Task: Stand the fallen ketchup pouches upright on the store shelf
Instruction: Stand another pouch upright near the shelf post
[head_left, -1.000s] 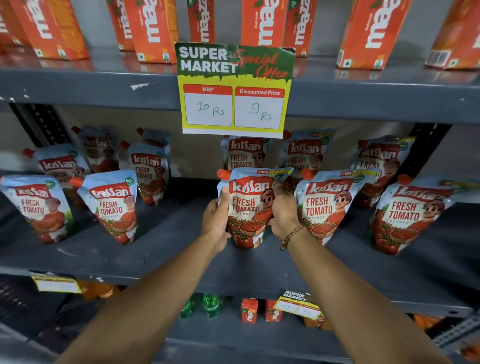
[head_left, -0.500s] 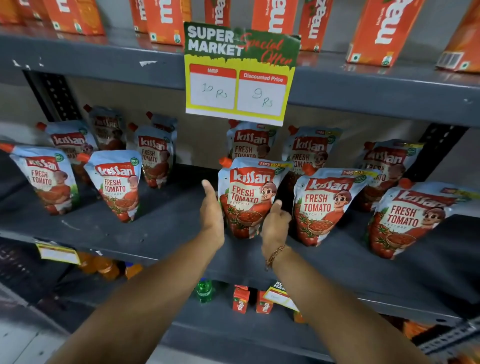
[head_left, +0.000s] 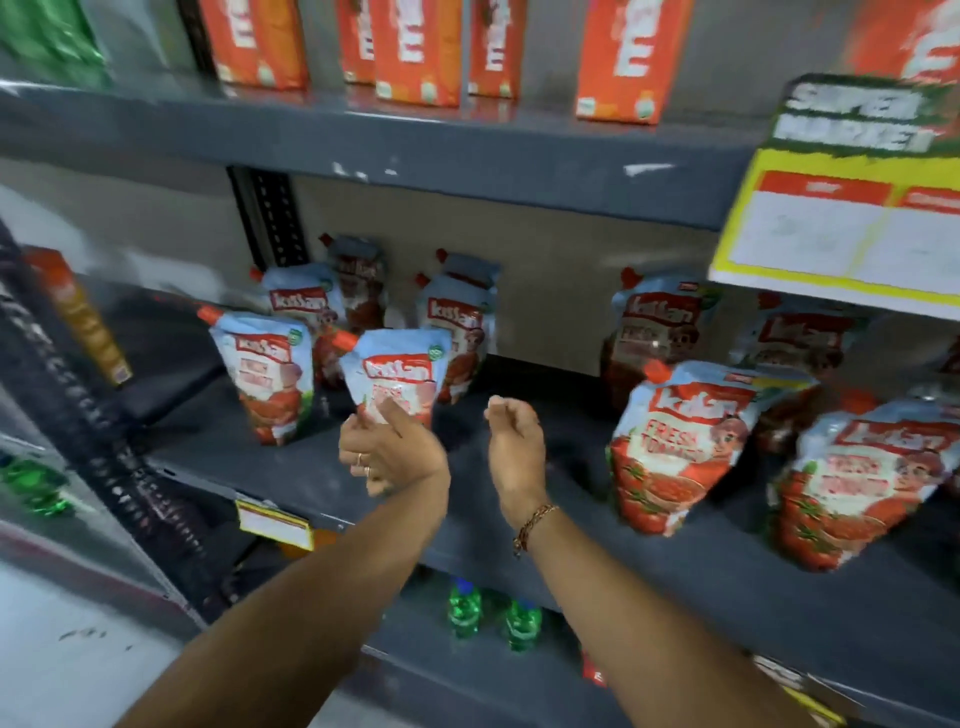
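Observation:
Ketchup pouches with red caps stand on the grey middle shelf (head_left: 571, 561) in the blurred head view. On the left, one pouch (head_left: 400, 371) stands in front beside another (head_left: 270, 379), with more behind (head_left: 460, 322). My left hand (head_left: 389, 452) is at the bottom of the front pouch with its fingers apart, covering the lower edge; no firm grip shows. My right hand (head_left: 511, 447) hovers just right of it, fingers loosely curled and holding nothing. Further right, a pouch (head_left: 675, 441) and its neighbour (head_left: 857, 478) stand upright.
Orange juice cartons (head_left: 415, 47) line the upper shelf. A yellow price sign (head_left: 841, 208) hangs from its edge at the right. Green bottles (head_left: 465, 608) stand on the shelf below. A dark perforated upright (head_left: 104, 441) runs along the left side.
Both hands let go of the middle pouch, which stays upright, and moved left to the left group. The view swung left with them.

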